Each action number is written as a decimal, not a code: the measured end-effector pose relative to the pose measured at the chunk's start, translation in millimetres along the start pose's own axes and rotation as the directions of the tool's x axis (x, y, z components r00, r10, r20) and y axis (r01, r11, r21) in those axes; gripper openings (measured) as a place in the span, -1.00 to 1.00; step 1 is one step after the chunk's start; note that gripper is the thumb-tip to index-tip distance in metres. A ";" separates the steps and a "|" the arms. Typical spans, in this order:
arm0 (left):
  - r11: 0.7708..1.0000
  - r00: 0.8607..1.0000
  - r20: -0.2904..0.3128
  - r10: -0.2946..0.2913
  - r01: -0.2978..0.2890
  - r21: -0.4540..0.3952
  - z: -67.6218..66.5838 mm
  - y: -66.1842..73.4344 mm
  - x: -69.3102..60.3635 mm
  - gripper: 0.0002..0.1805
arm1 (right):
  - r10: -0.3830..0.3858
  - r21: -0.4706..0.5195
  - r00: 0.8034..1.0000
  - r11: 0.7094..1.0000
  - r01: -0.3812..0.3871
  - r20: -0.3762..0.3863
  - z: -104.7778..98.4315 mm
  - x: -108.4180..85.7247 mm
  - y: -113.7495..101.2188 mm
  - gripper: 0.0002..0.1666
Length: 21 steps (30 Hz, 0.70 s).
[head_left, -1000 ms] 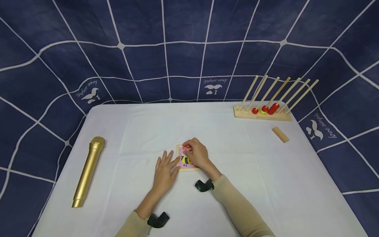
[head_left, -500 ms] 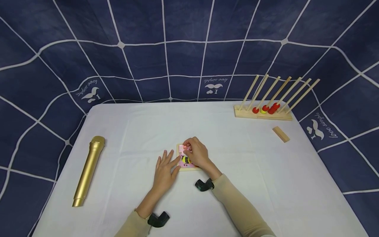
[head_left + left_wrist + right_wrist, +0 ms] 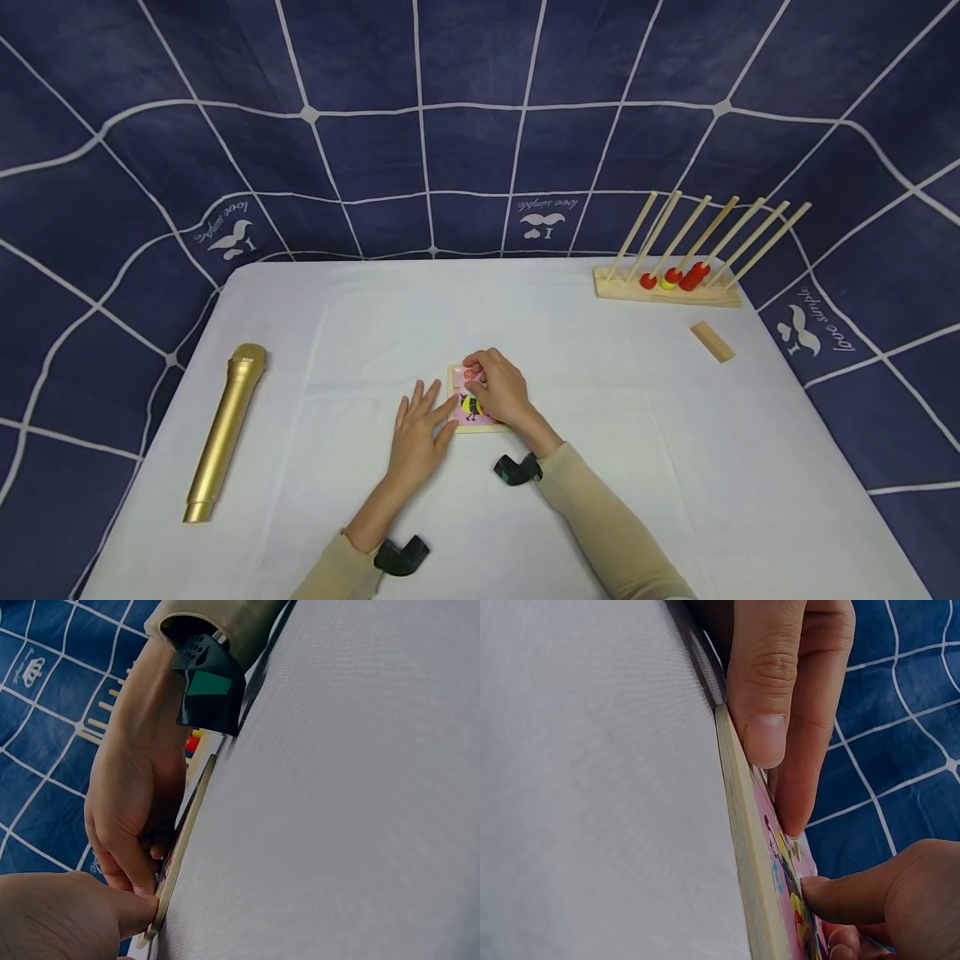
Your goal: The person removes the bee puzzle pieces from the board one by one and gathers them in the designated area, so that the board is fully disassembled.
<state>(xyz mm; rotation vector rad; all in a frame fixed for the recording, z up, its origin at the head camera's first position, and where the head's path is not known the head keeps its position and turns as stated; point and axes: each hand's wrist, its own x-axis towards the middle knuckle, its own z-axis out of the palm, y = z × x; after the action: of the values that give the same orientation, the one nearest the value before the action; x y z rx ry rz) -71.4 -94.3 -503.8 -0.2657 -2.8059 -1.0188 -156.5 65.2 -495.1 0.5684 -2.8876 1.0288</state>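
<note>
We see left hand (image 3: 414, 440) outstretched against bee board (image 3: 468, 410), gripping nothing, likely bracing it; right hand (image 3: 501, 388) bent over it, pinch unclear

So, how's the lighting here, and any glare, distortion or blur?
Head view: bright and even; a sheen along the gold microphone; lines on the blue cloth bow at the sides, from lens or drape, I can't tell. Left wrist view: darker, faint rippled banding on the white tablecloth. Right wrist view: also dim, the puzzle board fairly sharp but foreshortened.
</note>
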 end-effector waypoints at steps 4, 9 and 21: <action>1.000 1.000 0.002 -0.003 0.003 0.004 -0.1 -0.3 -0.1 -0.58 | 0.006 -0.003 1.000 1.000 -0.006 0.007 0.3 -0.4 -0.8 -0.71; 1.000 1.000 0.003 -0.005 0.005 0.003 -0.2 -0.6 -0.4 -0.58 | -0.002 0.013 1.000 1.000 0.002 -0.005 0.7 -0.7 -0.6 -0.72; 1.000 0.999 -0.022 0.025 -0.024 0.004 1.1 -2.0 -0.8 -0.58 | -0.006 0.106 1.000 0.994 0.008 -0.020 -1.6 -0.4 -0.7 -0.73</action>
<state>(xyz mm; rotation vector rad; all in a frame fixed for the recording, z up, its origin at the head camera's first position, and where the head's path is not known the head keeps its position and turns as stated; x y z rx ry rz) -71.0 -95.2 -506.0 -0.2859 -2.7779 -1.0045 -156.0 65.8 -493.5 0.5697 -2.8252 1.1855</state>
